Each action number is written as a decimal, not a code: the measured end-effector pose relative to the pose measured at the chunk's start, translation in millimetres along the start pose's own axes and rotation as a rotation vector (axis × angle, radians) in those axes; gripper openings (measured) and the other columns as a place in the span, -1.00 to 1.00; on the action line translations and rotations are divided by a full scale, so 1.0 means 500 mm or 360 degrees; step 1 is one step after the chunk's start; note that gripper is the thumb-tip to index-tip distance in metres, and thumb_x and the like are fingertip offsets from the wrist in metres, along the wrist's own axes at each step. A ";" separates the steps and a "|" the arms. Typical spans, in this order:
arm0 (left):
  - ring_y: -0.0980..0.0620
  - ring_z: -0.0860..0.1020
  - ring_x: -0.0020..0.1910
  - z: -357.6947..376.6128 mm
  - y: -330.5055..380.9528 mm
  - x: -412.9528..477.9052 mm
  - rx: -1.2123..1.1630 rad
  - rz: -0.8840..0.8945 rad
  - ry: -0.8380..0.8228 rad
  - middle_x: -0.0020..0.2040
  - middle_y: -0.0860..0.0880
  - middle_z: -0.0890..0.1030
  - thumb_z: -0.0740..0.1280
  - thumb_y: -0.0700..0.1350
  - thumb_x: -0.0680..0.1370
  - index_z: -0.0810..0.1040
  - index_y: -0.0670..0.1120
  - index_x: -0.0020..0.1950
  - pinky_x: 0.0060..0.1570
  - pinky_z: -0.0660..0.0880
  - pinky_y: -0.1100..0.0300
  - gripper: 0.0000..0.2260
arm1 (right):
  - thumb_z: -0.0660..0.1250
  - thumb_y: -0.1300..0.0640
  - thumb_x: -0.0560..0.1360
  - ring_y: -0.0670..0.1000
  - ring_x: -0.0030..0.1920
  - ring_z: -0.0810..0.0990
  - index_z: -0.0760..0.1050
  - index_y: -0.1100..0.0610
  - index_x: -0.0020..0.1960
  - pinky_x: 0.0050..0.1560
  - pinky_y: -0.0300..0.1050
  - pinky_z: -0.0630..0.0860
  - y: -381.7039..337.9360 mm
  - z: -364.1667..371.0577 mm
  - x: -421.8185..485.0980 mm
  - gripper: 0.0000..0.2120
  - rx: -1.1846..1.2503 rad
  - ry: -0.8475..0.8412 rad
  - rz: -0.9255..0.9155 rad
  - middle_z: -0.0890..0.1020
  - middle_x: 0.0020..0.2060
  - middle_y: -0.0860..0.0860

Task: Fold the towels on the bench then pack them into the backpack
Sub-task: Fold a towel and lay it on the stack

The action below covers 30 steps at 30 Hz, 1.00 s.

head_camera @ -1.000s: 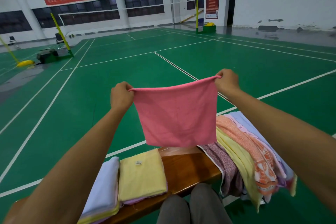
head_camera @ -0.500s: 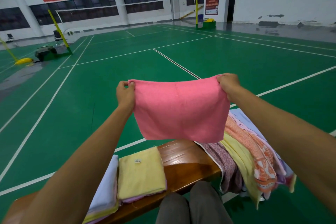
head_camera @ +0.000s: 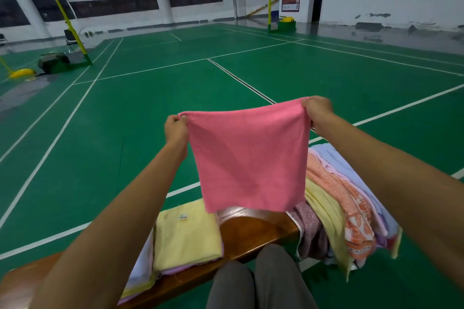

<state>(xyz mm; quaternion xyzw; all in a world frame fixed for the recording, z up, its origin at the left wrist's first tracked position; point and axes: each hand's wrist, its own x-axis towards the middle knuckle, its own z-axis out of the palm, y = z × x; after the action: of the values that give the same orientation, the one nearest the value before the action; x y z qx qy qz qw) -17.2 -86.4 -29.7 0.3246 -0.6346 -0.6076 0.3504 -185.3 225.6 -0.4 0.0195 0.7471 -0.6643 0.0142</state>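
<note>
A pink towel [head_camera: 248, 158] hangs in the air above the wooden bench [head_camera: 253, 231]. My left hand [head_camera: 175, 128] pinches its upper left corner and my right hand [head_camera: 317, 111] grips its upper right corner, so the cloth is stretched flat between them. On the bench to the left lies a folded yellow towel [head_camera: 187, 236] on a thin purple one, beside a folded white towel [head_camera: 141, 266]. A heap of unfolded towels [head_camera: 339, 206] drapes over the bench's right end. No backpack is in view.
Green badminton court floor with white lines surrounds the bench. My knees [head_camera: 258, 281] in grey trousers are at the bottom, close to the bench edge. Net posts [head_camera: 72, 32] and a dark bag [head_camera: 52, 59] stand far off to the left.
The pink towel swung up and bulged half a second ago, and now it hangs down flat again. Both hands keep the same corners, a little closer to me.
</note>
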 end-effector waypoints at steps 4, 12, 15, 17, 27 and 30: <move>0.01 0.39 -0.16 0.003 0.000 -0.010 -0.0014 0.0018 -0.0005 -0.17 -0.05 0.48 0.23 -0.17 0.62 0.46 -0.04 -0.12 -0.15 0.36 0.08 -0.88 | 0.29 0.18 0.49 0.15 0.10 0.64 0.58 0.04 -0.16 0.18 0.19 0.61 0.000 -0.006 0.000 -0.88 0.0087 0.0042 -0.0041 0.66 -0.06 0.06; -0.10 0.53 -0.08 -0.026 -0.121 -0.084 0.0754 0.0103 -0.0109 -0.03 -0.16 0.60 0.27 -0.12 0.63 0.54 -0.17 0.03 -0.06 0.47 0.05 -0.87 | 0.40 0.18 0.50 0.20 0.18 0.63 0.57 0.28 0.26 0.24 0.05 0.57 0.094 -0.042 -0.009 -0.64 -0.0326 0.0095 0.0206 0.65 0.18 0.18; -0.19 0.58 -0.01 -0.039 -0.191 -0.131 0.1049 -0.0018 -0.0239 -0.02 -0.22 0.61 0.27 -0.11 0.62 0.57 -0.22 0.03 0.01 0.52 0.01 -0.81 | 0.39 0.16 0.51 0.22 0.20 0.61 0.52 0.35 0.26 0.27 0.06 0.55 0.173 -0.063 -0.033 -0.61 -0.0495 0.0051 0.0346 0.62 0.22 0.19; -0.22 0.63 -0.06 -0.045 -0.236 -0.164 0.1185 -0.0118 -0.0352 -0.09 -0.25 0.64 0.27 -0.12 0.59 0.60 -0.26 -0.05 -0.03 0.59 0.00 -0.79 | 0.36 0.16 0.54 0.25 0.17 0.59 0.50 0.36 0.22 0.26 0.13 0.55 0.236 -0.078 -0.051 -0.66 -0.0604 -0.0055 0.0478 0.61 0.19 0.21; -0.26 0.67 -0.15 -0.058 -0.322 -0.230 0.1430 -0.0342 -0.0566 -0.08 -0.26 0.67 0.23 -0.07 0.59 0.59 -0.24 -0.06 -0.17 0.67 -0.15 -0.74 | 0.40 0.23 0.50 0.13 -0.03 0.57 0.52 0.12 -0.02 0.21 0.12 0.59 0.364 -0.124 -0.117 -0.91 -0.0701 -0.0458 0.0585 0.58 -0.01 0.13; -0.24 0.67 -0.19 -0.049 -0.315 -0.229 0.1459 -0.0244 -0.0586 -0.12 -0.23 0.67 0.19 -0.10 0.59 0.53 -0.18 -0.11 -0.12 0.66 -0.16 -0.80 | 0.38 0.20 0.51 0.12 -0.04 0.57 0.53 0.13 0.03 0.17 0.11 0.60 0.369 -0.112 -0.107 -0.89 -0.0707 -0.0385 0.0520 0.59 0.00 0.13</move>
<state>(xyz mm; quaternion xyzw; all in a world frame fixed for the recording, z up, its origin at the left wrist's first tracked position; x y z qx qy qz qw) 63.4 -11.6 -192.2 0.3782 -0.8620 -0.3375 0.0081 -122.7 302.0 -174.4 0.0567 0.8539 -0.4711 0.2138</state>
